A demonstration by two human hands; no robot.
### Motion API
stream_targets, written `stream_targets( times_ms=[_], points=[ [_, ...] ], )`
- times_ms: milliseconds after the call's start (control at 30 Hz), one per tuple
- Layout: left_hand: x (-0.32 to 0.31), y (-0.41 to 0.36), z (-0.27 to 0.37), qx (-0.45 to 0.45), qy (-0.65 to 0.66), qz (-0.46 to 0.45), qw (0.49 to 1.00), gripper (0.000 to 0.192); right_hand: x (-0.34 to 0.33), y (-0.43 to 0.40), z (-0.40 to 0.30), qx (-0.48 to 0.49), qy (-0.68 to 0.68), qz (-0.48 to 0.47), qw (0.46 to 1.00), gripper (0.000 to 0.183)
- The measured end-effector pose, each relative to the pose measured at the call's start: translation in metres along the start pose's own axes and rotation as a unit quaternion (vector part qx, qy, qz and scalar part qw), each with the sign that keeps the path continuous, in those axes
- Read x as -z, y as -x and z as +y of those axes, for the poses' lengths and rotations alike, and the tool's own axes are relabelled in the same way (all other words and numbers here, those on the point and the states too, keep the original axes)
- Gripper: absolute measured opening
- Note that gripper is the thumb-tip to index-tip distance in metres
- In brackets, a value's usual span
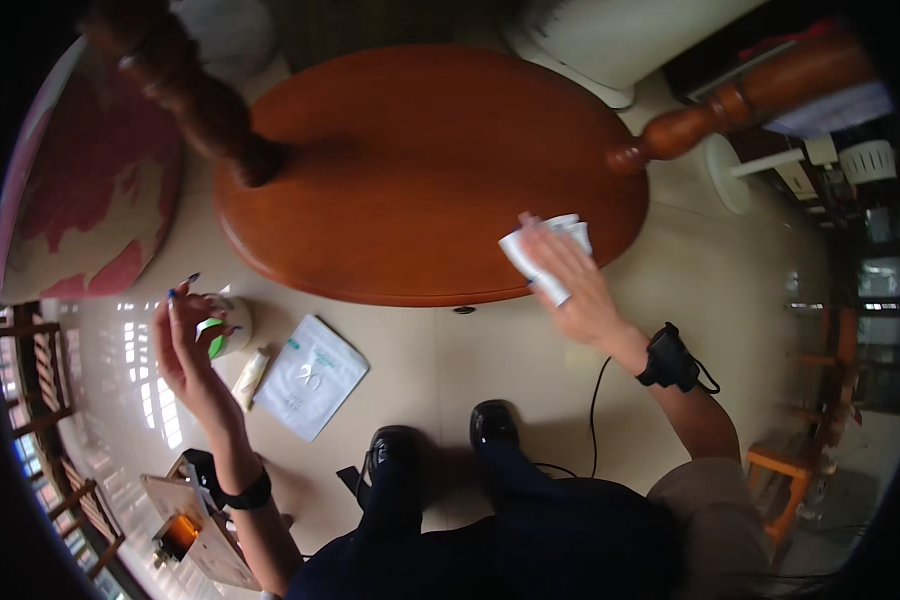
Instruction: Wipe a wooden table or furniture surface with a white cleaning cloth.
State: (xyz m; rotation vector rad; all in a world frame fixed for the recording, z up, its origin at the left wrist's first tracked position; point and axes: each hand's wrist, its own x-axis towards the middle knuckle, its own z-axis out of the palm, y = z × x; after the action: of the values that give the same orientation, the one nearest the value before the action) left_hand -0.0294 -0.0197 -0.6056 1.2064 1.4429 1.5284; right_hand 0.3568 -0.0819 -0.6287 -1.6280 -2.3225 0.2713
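My right hand (570, 289) presses a folded white cloth or wipe (529, 262) flat on the right front part of an oval brown wooden tabletop (420, 210). Turned wooden posts rise from the top, one at the left (202, 112) and one at the right (690, 131). My left hand (191, 330) is raised to the left of the table with its fingers spread and loosely bent, nothing in it. Behind its fingers, partly hidden, stands a white container with a green patch (236, 326). Near it on the floor lie a small tube (250, 379) and a white packet with writing (312, 377).
A pink and beige rounded panel (97, 202) stands at the left. A small wooden table or stool (202, 532) is at the lower left. A black cable (595, 420) runs over the floor by my shoes (493, 424). An orange wooden stool (784, 465) stands at the right.
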Motion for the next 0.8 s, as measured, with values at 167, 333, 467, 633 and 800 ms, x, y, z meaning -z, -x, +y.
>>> stream_targets(
  times_ms=[167, 333, 467, 633, 800],
  points=[
    [-0.004, 0.004, -0.004, 0.017, 0.008, -0.045, 0.999, 0.035, 0.029, 0.04, 0.09, -0.101, 0.052, 0.077, 0.991, 0.047],
    [-0.018, 0.011, 0.0, 0.034, -0.013, -0.036, 0.999, 0.035, -0.004, 0.038, 0.056, -0.1, 0.012, 0.133, 0.986, 0.053],
    [-0.025, 0.017, -0.007, 0.054, -0.001, -0.056, 0.997, 0.033, -0.026, 0.02, -0.032, 0.007, -0.068, 0.037, 0.997, 0.06],
    [-0.03, 0.02, -0.011, 0.071, -0.008, -0.129, 0.989, 0.03, -0.026, 0.002, -0.047, 0.057, -0.014, 0.0, 0.998, 0.059],
    [-0.025, 0.022, -0.016, 0.086, 0.0, -0.122, 0.989, 0.027, 0.005, 0.006, 0.025, -0.044, 0.021, 0.098, 0.994, 0.048]
  ],
)
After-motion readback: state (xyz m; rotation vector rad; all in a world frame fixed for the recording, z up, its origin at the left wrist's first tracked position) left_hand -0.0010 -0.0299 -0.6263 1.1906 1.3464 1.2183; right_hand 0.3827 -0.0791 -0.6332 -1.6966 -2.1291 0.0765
